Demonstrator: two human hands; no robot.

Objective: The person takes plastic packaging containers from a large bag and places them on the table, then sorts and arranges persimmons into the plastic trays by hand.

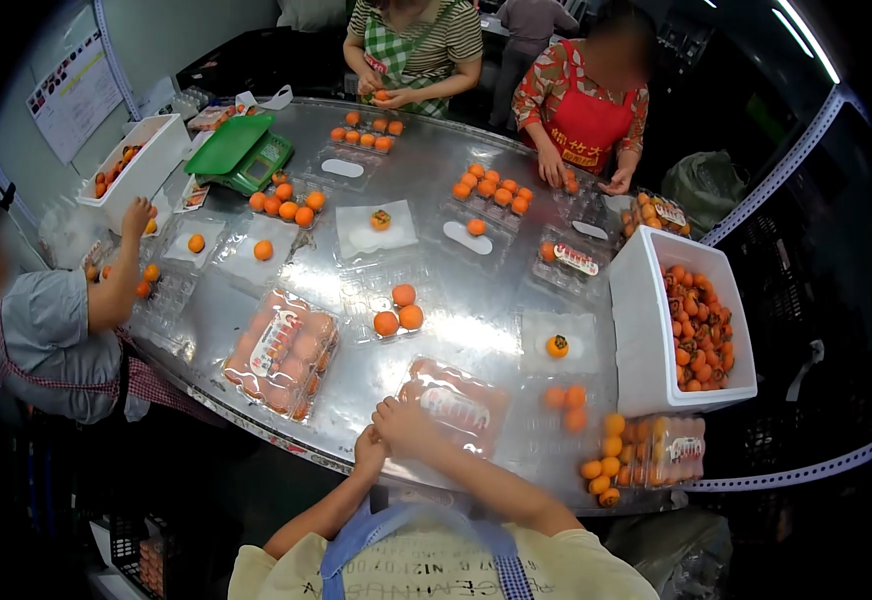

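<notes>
My left hand (370, 450) and my right hand (403, 426) are close together at the table's near edge, at the left side of a closed clear pack (453, 405) of orange fruit with a white label. The fingers of both are bent, and whatever they may hold is too small to make out. Left of them lies another labelled pack (281, 354), seemingly stacked. Beyond my hands, an open clear tray (388, 290) has three orange fruits (404, 295) in or on it. To the right, one persimmon (557, 346) rests on a white foam sheet (531, 335).
A white foam box (636, 330) of persimmons stands at the right, with loose fruits (611, 447) and packs (671, 450) before it. A green scale (241, 150) and another white box (146, 170) are at the back left. Co-workers (46, 330) stand left and across the metal table (306, 265).
</notes>
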